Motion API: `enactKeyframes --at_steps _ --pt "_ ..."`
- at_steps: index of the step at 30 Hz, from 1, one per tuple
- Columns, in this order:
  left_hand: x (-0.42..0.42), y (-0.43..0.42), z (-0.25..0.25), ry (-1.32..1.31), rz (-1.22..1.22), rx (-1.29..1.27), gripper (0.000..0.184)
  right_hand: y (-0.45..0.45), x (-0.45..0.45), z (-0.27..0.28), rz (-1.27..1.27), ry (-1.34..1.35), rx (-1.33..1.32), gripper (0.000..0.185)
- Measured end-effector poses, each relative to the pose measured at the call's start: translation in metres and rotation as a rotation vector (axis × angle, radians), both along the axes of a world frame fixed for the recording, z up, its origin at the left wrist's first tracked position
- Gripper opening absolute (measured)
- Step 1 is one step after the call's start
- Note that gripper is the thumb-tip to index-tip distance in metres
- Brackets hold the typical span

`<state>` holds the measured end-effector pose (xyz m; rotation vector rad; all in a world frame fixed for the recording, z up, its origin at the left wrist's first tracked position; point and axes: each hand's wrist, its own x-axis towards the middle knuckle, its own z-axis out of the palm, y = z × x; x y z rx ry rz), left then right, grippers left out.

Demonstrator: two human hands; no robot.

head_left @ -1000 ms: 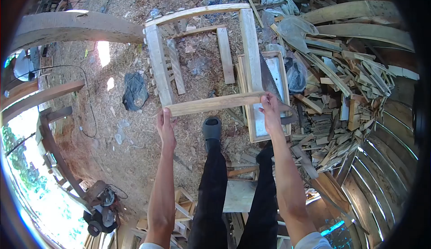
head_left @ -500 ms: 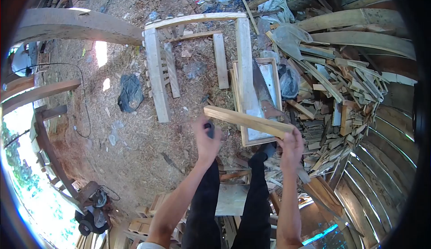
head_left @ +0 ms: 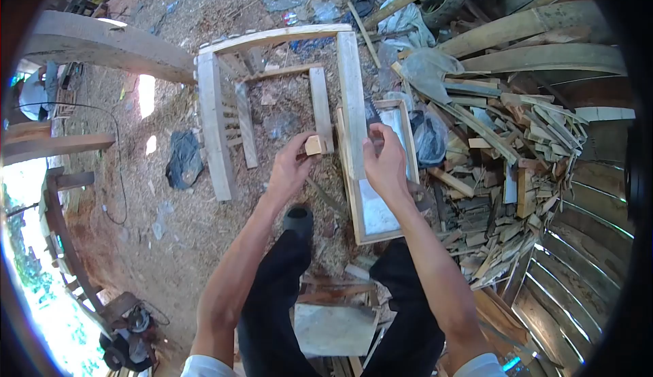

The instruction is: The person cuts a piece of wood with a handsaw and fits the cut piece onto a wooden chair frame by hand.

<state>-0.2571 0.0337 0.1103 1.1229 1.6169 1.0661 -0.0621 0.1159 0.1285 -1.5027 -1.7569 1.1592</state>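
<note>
My left hand [head_left: 291,167] is closed round a wooden piece [head_left: 315,145], whose square pale end faces up toward me; its length is mostly hidden. To the right, my right hand [head_left: 386,162] is over a shallow wooden box frame [head_left: 378,239] with a pale panel inside. Its thumb and forefinger look apart, the other fingers curled, and I see nothing held in it. Beneath this hand lies a handsaw [head_left: 374,110], largely covered; its toothed tip shows beyond the fingers. Just ahead stands a wooden frame with legs [head_left: 275,35], its right leg passing over the box frame.
Scrap wood [head_left: 503,159] is heaped on the right, beside a plastic bag [head_left: 430,135]. A black bag [head_left: 183,159] lies left on the shaving-covered ground. A large beam [head_left: 109,47] reaches in from the upper left. A flat board [head_left: 335,329] lies between my legs.
The wooden piece has left my right hand and turned end-on in my left. My right hand has moved forward and left over the box frame. The view has shifted slightly.
</note>
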Motion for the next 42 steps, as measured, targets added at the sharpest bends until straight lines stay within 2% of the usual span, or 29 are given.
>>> enactKeyframes --at_steps 1,2,3,5,7,9,11,13,14,17,18,20,21,22,26,31,33,37,39,40,42 --pt "0.001 0.004 0.002 0.006 -0.002 0.019 0.042 0.004 0.005 -0.017 0.016 -0.124 0.086 0.035" --pt "0.001 0.008 0.002 -0.022 -0.018 -0.039 0.043 0.007 0.010 -0.034 0.048 -0.115 -0.079 0.044" --pt "0.000 0.010 -0.001 -0.049 -0.033 -0.097 0.044 0.010 0.014 -0.045 0.050 -0.107 -0.058 0.044" --pt "-0.001 0.012 -0.014 0.003 -0.094 -0.032 0.045 0.015 0.024 -0.067 0.180 -0.094 -0.302 0.052" --pt "0.000 0.008 -0.032 0.056 -0.156 0.031 0.046 0.016 0.032 -0.068 0.242 -0.120 -0.279 0.059" --pt "0.001 0.001 -0.047 0.201 -0.219 0.083 0.047 0.015 0.040 -0.077 0.349 -0.068 -0.411 0.060" --pt "0.001 0.006 -0.046 0.208 -0.203 0.136 0.047 0.012 0.045 -0.094 0.350 0.073 -0.365 0.061" --pt "-0.007 0.014 -0.039 0.267 -0.235 0.115 0.047 0.004 0.044 -0.085 0.449 0.163 -0.430 0.062" --pt "-0.009 0.019 -0.039 0.308 -0.224 0.134 0.049 -0.001 0.042 -0.080 0.372 0.211 -0.492 0.060" --pt "0.005 0.018 -0.021 0.385 -0.207 0.161 0.050 0.001 0.039 -0.085 0.381 0.202 -0.482 0.059" --pt "0.003 0.018 -0.034 0.544 -0.239 0.232 0.055 0.002 0.038 -0.077 0.382 0.162 -0.451 0.060" --pt "0.004 0.022 -0.037 0.560 -0.294 0.269 0.059 0.004 0.031 -0.088 0.278 0.235 -0.385 0.061" --pt "0.005 0.019 -0.046 0.554 -0.338 0.268 0.063 0.002 0.030 -0.097 0.186 0.291 -0.358 0.062" --pt "-0.002 0.025 -0.078 0.554 -0.318 0.352 0.067 -0.001 0.029 -0.099 0.167 0.301 -0.336 0.062" --pt "0.007 0.028 -0.069 0.543 -0.348 0.396 0.056 -0.021 0.022 -0.052 0.090 0.246 -0.343 0.046" --pt "0.011 0.034 -0.082 0.485 -0.235 0.377 0.060 -0.014 0.017 -0.051 0.105 0.161 -0.394 0.043" --pt "0.011 0.041 -0.086 0.354 -0.328 0.330 0.053 -0.016 0.021 -0.050 0.044 0.266 -0.474 0.044" --pt "0.013 0.040 -0.086 0.276 -0.322 0.287 0.051 -0.014 0.017 -0.041 0.064 0.238 -0.542 0.038" --pt "0.011 0.040 -0.080 0.232 -0.302 0.364 0.047 -0.008 0.010 -0.035 0.031 0.206 -0.606 0.035" --pt "0.011 0.042 -0.082 0.301 -0.280 0.472 0.047 -0.010 0.007 -0.030 0.026 0.197 -0.598 0.033" --pt "0.009 0.042 -0.086 0.367 -0.323 0.441 0.049 -0.007 0.005 -0.033 0.028 0.210 -0.611 0.033"
